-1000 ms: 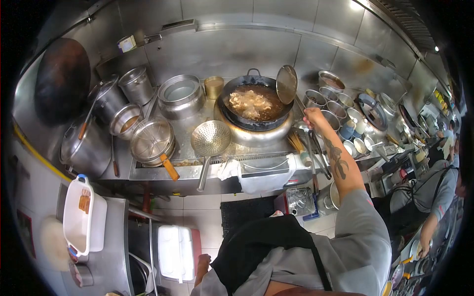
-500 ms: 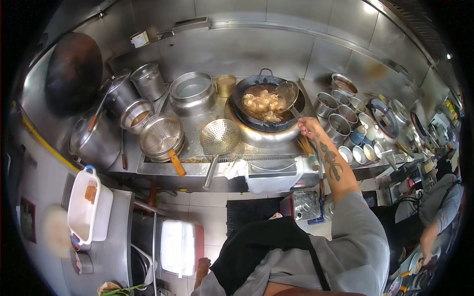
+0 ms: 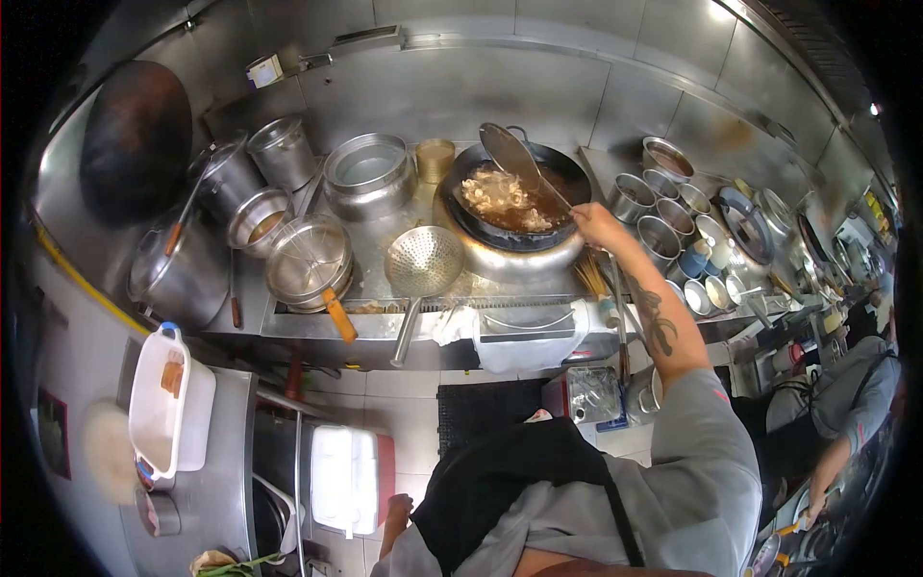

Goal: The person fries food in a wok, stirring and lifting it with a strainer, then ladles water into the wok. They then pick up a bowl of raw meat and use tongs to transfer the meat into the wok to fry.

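Note:
My right hand (image 3: 600, 226) is wrapped round the handle of a mesh skimmer (image 3: 510, 154). Its round head is raised and tilted over the far side of a black wok (image 3: 575, 183). Fried pieces of food (image 3: 500, 192) lie in brown bubbling oil inside the wok, to the left of the handle. Down beside my body at the bottom of the view hangs my left hand (image 3: 397, 510), fingers curled, with nothing visible in it. A white cooler with a red side (image 3: 344, 481) is the nearest thing to it.
A perforated ladle (image 3: 423, 262) and an orange-handled strainer (image 3: 310, 260) rest left of the wok. Pots (image 3: 365, 178) stand behind them. Several metal seasoning containers (image 3: 659, 236) are at the right. A white tub (image 3: 197, 413) sits on the left counter. Another person (image 3: 836, 404) works at far right.
My right hand has lifted the skimmer's head up and to the left, from the wok's right side to above its far rim. The food stays in the oil. My left hand has hardly moved.

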Tool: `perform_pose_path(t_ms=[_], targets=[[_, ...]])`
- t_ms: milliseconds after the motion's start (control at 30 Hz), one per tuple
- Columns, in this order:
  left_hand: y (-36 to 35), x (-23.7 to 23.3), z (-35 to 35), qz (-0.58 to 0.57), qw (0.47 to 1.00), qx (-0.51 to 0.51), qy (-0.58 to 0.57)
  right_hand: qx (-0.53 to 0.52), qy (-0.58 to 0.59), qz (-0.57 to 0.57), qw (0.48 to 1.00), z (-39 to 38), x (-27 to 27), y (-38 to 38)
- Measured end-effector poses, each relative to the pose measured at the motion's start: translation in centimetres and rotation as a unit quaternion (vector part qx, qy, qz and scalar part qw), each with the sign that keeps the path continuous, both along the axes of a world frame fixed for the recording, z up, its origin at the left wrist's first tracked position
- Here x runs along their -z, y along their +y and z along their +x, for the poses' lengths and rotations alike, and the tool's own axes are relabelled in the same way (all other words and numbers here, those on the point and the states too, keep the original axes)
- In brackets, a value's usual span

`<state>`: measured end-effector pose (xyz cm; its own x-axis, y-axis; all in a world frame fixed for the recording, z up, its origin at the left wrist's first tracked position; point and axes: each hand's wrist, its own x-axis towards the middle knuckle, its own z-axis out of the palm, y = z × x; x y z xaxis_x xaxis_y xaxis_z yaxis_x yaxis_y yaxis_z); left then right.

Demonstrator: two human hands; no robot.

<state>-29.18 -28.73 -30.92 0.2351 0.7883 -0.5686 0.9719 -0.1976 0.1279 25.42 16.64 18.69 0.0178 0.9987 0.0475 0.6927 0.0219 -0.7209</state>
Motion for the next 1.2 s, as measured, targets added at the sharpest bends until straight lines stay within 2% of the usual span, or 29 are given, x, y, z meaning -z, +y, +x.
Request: perform_pose_path(t_ms=[167,300,533,633,733,767,800,900,1100,1200], targets=[[0.7,0.9,-0.7,0.023,0.998,0.060,0.008,-0.012,0.065,-0.041,0.997,2.3,-4.7,-3.9],[2.2,0.9,-0.7,0.028,0.998,0.065,0.005,0.057,0.050,-0.084,0.994,3.9,-6.3,-4.8],[3.1,1.1,-0.8,0.048,0.986,0.157,0.016,0.126,0.119,-0.136,0.975,5.9,-3.7,-4.2],[3.0,1.2,-0.8,0.058,0.990,0.128,0.008,0.152,0.216,-0.143,0.954,5.2,-2.6,-4.3],[2.3,1.5,-1.2,0.148,0.981,0.118,-0.026,0.128,0.321,-0.170,0.923,4.5,-1.1,-4.2],[2.0,1.1,-1.1,0.257,0.956,0.119,-0.069,0.127,0.357,-0.182,0.907,4.6,-0.3,-3.8],[1.7,0.9,-1.1,0.067,0.994,0.086,0.011,0.125,0.393,-0.194,0.890,4.7,0.6,-3.4],[1.3,0.3,-0.8,-0.020,0.996,0.072,0.046,0.107,0.464,-0.212,0.853,5.0,2.8,-2.5],[0.1,0.6,-0.8,-0.054,0.997,0.047,0.034,0.096,0.536,-0.231,0.807,5.4,5.6,-1.2],[-1.3,0.5,-1.0,-0.003,1.000,0.009,0.013,0.070,0.569,-0.263,0.776,7.3,6.5,-1.2]])
